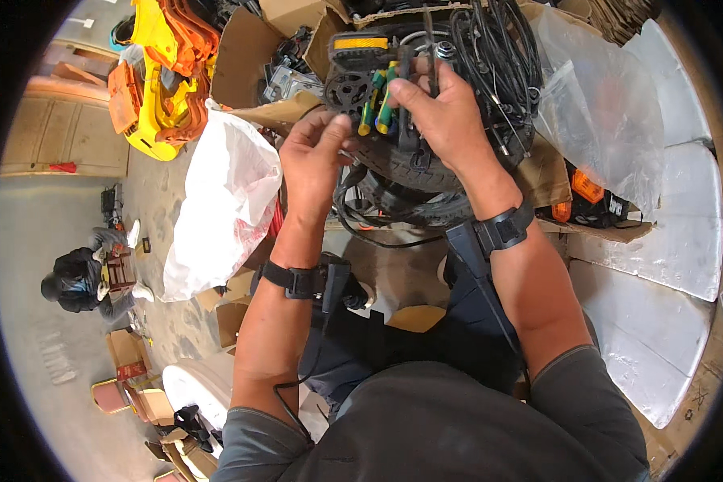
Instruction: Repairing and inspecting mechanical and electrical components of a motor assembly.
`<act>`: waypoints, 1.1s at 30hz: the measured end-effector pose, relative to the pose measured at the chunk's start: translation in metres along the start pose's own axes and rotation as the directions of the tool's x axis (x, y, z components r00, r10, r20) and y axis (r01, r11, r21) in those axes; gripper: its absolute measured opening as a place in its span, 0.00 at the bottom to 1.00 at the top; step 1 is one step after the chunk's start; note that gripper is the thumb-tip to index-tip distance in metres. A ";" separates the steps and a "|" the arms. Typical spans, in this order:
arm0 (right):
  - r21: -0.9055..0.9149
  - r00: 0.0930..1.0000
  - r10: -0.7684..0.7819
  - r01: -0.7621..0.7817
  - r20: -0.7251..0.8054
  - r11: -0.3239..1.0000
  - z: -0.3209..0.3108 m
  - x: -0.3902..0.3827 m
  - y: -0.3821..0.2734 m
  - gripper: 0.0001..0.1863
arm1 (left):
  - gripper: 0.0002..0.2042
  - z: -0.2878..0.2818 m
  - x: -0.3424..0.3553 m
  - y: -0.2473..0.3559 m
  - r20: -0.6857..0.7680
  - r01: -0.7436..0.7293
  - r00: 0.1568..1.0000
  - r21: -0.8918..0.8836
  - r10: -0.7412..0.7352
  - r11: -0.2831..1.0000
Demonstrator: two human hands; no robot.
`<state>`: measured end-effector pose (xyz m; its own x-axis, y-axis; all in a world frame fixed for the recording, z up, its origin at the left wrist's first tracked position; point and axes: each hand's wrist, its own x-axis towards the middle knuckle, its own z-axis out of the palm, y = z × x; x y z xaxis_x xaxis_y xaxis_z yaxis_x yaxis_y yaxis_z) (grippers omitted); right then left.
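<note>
My left hand (313, 157) is closed, thumb against the curled fingers, just below a round black spoked part (349, 91). Whatever it may pinch is hidden. My right hand (450, 112) is closed around a thin dark rod-like piece (430, 52) that sticks up past the fingers. A round silver nut-like part (445, 50) shows beside its fingertips. Between the two hands, green-and-yellow tool handles (387, 100) lie side by side, close to my right thumb. Under both hands is a black tyre (410, 169), with a black item with a yellow band (360, 44) behind.
Coiled black cables (510, 64) lie at the far right of the tyre. A white plastic bag (225, 185) stands left, near orange and yellow plastic panels (165, 88). Clear plastic film (594, 112) and white foam blocks (651, 321) are right. Another person (84, 281) sits at far left.
</note>
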<state>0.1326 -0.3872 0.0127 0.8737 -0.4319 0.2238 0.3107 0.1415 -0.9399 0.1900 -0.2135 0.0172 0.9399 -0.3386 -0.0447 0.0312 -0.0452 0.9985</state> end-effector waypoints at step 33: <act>-0.066 0.973 0.168 -0.181 -0.160 0.981 0.005 0.034 0.023 0.13 | 0.19 -0.017 0.104 -0.039 0.035 0.210 0.974 0.236 -0.225 0.949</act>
<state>0.1713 -0.3938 -0.0004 0.8424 -0.5385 0.0185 0.1223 0.1576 -0.9799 0.2921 -0.2307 -0.0260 0.8963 -0.3527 -0.2689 0.1468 -0.3362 0.9303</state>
